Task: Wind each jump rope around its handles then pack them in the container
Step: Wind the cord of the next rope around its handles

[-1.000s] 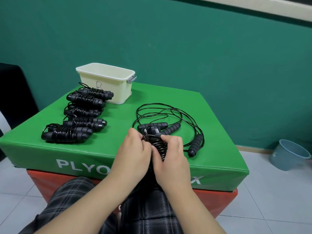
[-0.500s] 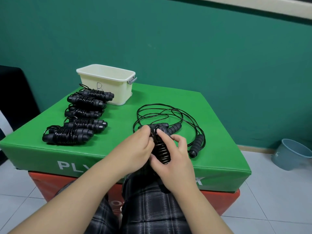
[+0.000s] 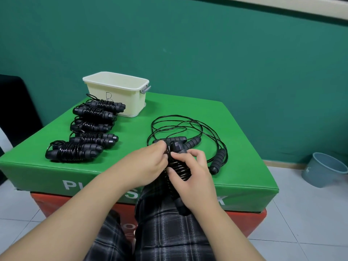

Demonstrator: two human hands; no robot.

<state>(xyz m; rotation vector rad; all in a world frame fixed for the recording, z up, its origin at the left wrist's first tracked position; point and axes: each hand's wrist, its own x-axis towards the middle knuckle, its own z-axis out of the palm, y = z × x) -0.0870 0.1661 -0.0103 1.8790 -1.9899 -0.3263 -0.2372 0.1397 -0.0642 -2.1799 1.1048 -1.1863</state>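
A wound jump rope (image 3: 178,169) was gripped by the right hand (image 3: 194,178) at the desk's (image 3: 131,166) near edge, at 6 o'clock, above plaid-trousered knees (image 3: 169,232). Its top cord was pinched by the left hand (image 3: 145,164). Loose ropes (image 3: 188,129) with unwound handles were lying just beyond, at 1 o'clock. Five wound bundles (image 3: 84,136) were lined up at 10 o'clock. The cream container (image 3: 116,93) was set at 11 o'clock, by the farthest bundle. A grey bucket (image 3: 323,169) was seen on the floor at 3 o'clock.
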